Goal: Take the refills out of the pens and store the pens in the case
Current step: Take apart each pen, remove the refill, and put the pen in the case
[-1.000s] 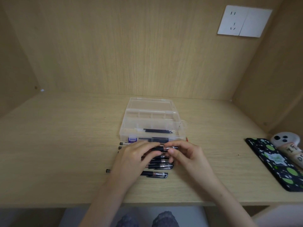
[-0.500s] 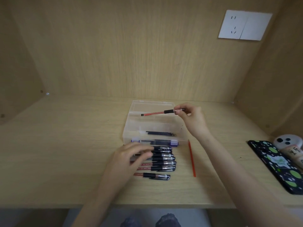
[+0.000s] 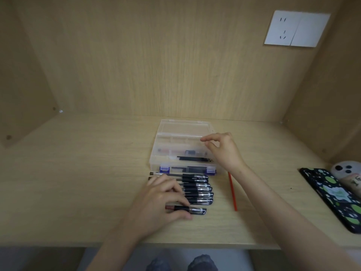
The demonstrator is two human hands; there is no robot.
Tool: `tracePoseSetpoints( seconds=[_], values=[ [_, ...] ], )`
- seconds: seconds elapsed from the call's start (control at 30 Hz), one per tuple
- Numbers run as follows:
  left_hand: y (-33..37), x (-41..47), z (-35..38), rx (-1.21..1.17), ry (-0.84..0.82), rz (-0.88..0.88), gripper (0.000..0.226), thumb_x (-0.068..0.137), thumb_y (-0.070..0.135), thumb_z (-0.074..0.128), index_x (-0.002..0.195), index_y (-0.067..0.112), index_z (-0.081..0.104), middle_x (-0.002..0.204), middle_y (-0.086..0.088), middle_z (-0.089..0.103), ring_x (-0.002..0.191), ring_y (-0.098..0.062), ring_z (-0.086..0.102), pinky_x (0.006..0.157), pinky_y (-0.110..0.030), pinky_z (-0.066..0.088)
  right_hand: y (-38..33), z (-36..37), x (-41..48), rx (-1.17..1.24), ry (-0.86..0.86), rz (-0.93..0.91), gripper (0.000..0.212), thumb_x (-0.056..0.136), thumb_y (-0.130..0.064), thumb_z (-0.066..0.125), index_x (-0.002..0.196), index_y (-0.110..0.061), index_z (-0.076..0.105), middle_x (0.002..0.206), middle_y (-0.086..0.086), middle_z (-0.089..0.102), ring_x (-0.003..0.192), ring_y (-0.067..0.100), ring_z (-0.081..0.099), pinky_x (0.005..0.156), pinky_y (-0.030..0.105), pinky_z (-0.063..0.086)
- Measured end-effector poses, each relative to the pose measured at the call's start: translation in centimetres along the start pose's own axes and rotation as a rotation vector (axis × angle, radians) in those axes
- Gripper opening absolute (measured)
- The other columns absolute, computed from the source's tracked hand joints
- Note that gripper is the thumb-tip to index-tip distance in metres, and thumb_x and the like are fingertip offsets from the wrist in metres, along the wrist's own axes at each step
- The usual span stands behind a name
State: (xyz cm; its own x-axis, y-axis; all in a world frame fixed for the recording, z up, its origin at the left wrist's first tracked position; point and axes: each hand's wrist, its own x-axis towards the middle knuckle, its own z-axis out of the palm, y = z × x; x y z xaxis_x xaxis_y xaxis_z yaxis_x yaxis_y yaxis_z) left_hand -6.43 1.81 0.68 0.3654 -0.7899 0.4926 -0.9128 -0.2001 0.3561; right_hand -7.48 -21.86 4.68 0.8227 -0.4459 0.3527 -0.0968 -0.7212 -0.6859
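Loosely curled fingers were noted on the right hand point(image 3: 222, 151) in the head view, thumb and forefinger slightly parted and nothing held between them. It was poised over the right end of the clear case point(image 3: 183, 126), which lay open on the desk point(image 3: 78, 173). Inside the case a blurred pen point(image 3: 175, 151) was made out, and in front of it a bundle of black refills point(image 3: 193, 159). The left hand point(image 3: 162, 200) was laid with bent fingers over a row of pens point(image 3: 198, 190) just in front of the case. Its thumb was seen beside the nearest pen point(image 3: 195, 210), which carried a red refill; whether that pen was actually gripped could not be told. A loose red refill point(image 3: 232, 190) was recorded on the desk right of the row. A spotted black phone case point(image 3: 332, 194) was seen well apart at the right, and a white socket point(image 3: 297, 29) on the back wall.
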Motion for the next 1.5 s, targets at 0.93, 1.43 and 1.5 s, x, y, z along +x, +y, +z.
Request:
tracePoseSetpoints(
  seconds=[0.93, 1.43, 1.5],
  values=[
    [2.8, 0.3, -0.5, 0.132, 0.109, -0.109, 0.034, 0.088, 0.058, 0.041, 0.092, 0.038, 0.068, 0.080, 0.023, 0.069, 0.066, 0.003, 0.063, 0.050, -0.019, 0.048, -3.6, -1.7, -13.3, 0.321, -0.179, -0.095, 0.022, 0.081, -0.008, 0.069, 0.080, -0.030, 0.066, 0.080, -0.018, 0.068, 0.072, -0.002, 0.060, 0.070, 0.009, 0.042],
    [2.2, -0.2, 0.0, 0.035, 0.097, -0.173, 0.022, 0.089, 0.053, 0.040, 0.103, 0.039, 0.050, 0.096, 0.024, 0.062, 0.083, 0.012, 0.052, 0.071, -0.007, 0.040, 0.6, -1.6, -14.6, 0.022, -0.103, -0.200, 0.023, 0.066, -0.051, 0.066, 0.086, -0.039, 0.065, 0.098, -0.023, 0.056, 0.100, 0.000, 0.041, 0.089, 0.007, 0.027],
    [2.2, 0.0, 0.3, 0.035, 0.110, -0.154, 0.022, 0.089, 0.053, 0.040, 0.102, 0.039, 0.051, 0.094, 0.023, 0.063, 0.084, 0.009, 0.056, 0.069, -0.011, 0.044, 0.7, -1.4, -14.5, 0.018, -0.103, -0.215, 0.025, 0.066, -0.050, 0.066, 0.089, -0.039, 0.066, 0.099, -0.025, 0.054, 0.100, -0.002, 0.039, 0.089, 0.006, 0.026]
  ],
)
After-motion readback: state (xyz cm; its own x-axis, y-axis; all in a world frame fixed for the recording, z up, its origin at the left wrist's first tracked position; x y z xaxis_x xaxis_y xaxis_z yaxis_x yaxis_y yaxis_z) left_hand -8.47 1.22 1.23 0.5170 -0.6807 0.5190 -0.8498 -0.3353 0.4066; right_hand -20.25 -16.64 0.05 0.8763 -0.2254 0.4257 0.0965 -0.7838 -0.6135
